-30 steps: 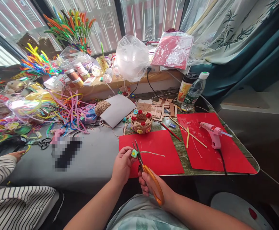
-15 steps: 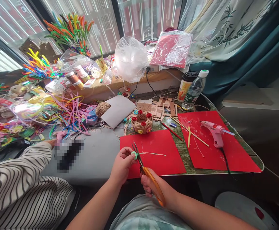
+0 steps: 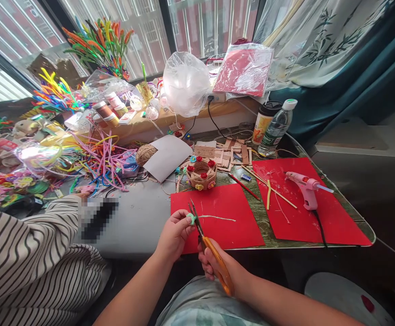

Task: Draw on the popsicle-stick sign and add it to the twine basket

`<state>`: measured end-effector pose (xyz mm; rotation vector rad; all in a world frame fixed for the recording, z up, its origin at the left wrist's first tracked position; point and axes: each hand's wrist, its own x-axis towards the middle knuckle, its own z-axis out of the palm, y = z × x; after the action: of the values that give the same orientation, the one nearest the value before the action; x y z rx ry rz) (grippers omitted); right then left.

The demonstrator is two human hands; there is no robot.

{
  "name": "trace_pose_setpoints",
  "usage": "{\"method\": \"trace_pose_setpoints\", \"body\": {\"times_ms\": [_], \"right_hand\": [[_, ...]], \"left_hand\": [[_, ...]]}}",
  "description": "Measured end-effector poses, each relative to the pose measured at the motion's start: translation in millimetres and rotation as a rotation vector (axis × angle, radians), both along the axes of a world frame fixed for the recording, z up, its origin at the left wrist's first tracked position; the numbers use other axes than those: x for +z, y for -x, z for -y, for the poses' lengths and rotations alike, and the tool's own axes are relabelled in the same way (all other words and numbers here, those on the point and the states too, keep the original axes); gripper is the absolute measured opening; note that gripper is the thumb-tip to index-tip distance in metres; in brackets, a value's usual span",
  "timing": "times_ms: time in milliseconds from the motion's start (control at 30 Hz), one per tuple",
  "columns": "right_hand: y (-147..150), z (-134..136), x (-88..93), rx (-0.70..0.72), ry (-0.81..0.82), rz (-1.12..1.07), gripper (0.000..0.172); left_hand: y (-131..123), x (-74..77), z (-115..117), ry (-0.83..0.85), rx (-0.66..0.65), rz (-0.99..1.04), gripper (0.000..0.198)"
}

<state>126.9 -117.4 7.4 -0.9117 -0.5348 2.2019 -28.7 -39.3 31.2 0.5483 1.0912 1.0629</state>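
Note:
Between the thumb and fingers of my left hand (image 3: 173,233) is a small mint-green piece (image 3: 191,218), perhaps a little flower; its exact kind is too small to tell. My right hand (image 3: 218,262) grips orange-handled scissors (image 3: 219,267), blades pointing up and away from me. The blades lie right beside the green piece, slightly parted. A thin pale green strand (image 3: 218,218) stretches to the right from there, over a red sheet (image 3: 224,199). Just behind the sheet stands a twine-wrapped ring-shaped basket (image 3: 201,177) with red, yellow and blue flowers.
At right, a pink glue gun (image 3: 306,188) lies on another red sheet (image 3: 340,222) with thin sticks. A water bottle (image 3: 277,129) and a cup (image 3: 263,120) stand behind. Leftward are a twine ball (image 3: 146,155), pink pipe cleaners (image 3: 102,158) and a co-worker's striped sleeve (image 3: 61,217).
The co-worker's striped arm at the left has shifted a little forward and right. My hands, the scissors and the green piece stay almost where they were.

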Motion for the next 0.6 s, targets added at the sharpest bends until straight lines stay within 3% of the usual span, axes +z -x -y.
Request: {"method": "trace_pose_setpoints", "body": {"times_ms": [267,433,600], "right_hand": [[-1.7,-1.0,-0.2,-0.012,0.053,-0.052,0.057],[-1.9,-1.1,-1.7,0.004,-0.004,-0.010,0.064],[0.2,-3.3,-1.0,-0.014,0.068,-0.021,0.060]], "left_hand": [[-1.6,-2.4,0.9,-0.012,0.029,0.021,0.029],[-2.0,-2.0,0.7,-0.018,0.038,0.024,0.029],[-2.2,-2.8,0.4,-0.024,0.036,0.007,0.030]]}}
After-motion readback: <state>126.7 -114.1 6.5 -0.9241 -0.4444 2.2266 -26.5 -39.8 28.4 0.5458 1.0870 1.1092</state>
